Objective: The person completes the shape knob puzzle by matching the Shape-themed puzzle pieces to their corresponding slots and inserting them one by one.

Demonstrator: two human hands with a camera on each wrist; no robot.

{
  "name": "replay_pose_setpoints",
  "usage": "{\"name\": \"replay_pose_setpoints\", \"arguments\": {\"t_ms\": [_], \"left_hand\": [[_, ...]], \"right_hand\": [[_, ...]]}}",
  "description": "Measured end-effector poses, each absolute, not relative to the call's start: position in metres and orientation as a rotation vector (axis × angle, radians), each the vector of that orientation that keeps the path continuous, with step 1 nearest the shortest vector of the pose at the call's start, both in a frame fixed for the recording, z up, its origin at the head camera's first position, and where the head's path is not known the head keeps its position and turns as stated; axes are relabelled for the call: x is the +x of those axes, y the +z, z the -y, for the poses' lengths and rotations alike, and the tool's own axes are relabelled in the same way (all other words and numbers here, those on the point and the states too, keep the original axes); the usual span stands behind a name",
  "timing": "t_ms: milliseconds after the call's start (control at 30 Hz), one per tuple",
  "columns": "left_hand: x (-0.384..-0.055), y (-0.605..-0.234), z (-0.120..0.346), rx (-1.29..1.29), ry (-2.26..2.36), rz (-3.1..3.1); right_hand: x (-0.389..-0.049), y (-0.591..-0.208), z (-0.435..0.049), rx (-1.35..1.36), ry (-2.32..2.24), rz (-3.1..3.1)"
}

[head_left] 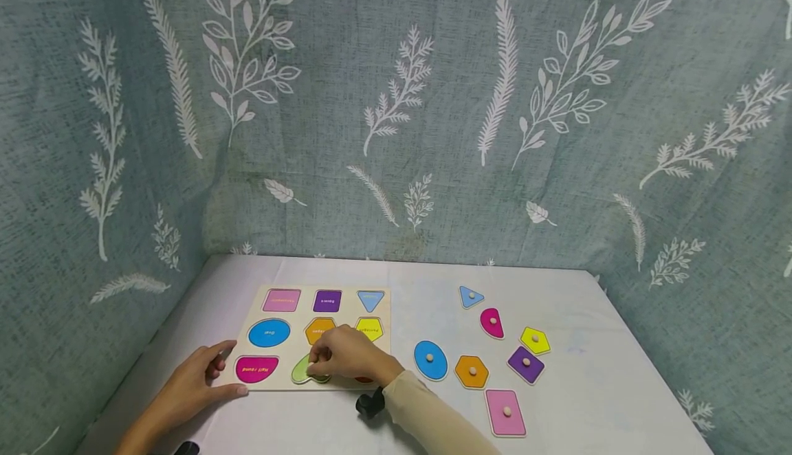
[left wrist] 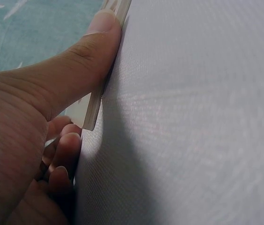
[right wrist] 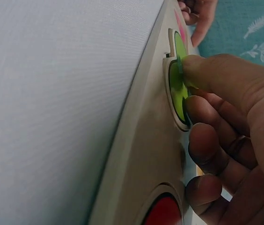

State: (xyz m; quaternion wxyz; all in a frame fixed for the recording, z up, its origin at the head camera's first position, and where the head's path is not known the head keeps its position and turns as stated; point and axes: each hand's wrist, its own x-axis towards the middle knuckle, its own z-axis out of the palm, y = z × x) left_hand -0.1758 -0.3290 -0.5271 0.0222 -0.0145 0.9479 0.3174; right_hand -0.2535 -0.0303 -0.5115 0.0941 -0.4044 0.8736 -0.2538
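Note:
A pale wooden puzzle board (head_left: pixel 288 390) with coloured, labelled shape recesses lies at the left of the table. My left hand (head_left: pixel 192 383) holds its near left corner. In the left wrist view the thumb (left wrist: pixel 83 58) presses the board's edge, while the other fingers are curled beyond the corner. Over the near row, my right hand (head_left: pixel 346 355) pinches a green heart-shaped puzzle piece (head_left: pixel 300 371) from above. The right wrist view shows the green heart (right wrist: pixel 176 89) at its recess; the fingers hide its knob and whether it sits flush. A red shape (right wrist: pixel 164 211) is beside it on the board.
Loose knobbed pieces lie right of the board: blue oval (head_left: pixel 430 368), orange hexagon (head_left: pixel 467 378), pink rectangle (head_left: pixel 502 424), purple square (head_left: pixel 521 371), yellow pentagon (head_left: pixel 538 343), magenta half round (head_left: pixel 489 328), blue triangle (head_left: pixel 467 302). A patterned cloth (head_left: pixel 445 201) hangs behind the table.

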Motion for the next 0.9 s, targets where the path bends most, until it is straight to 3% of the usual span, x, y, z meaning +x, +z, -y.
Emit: {"name": "replay_pose_setpoints", "arguments": {"t_ms": [567,900], "left_hand": [[-0.176,-0.527,0.329,-0.047,0.982,-2.937],[-0.177,-0.528,0.329,-0.061,0.999,-2.921]], "right_hand": [[-0.255,-0.510,0.030,-1.144,-0.715,-2.577],[-0.259,-0.509,0.009,-1.259,-0.778,-2.556]]}}
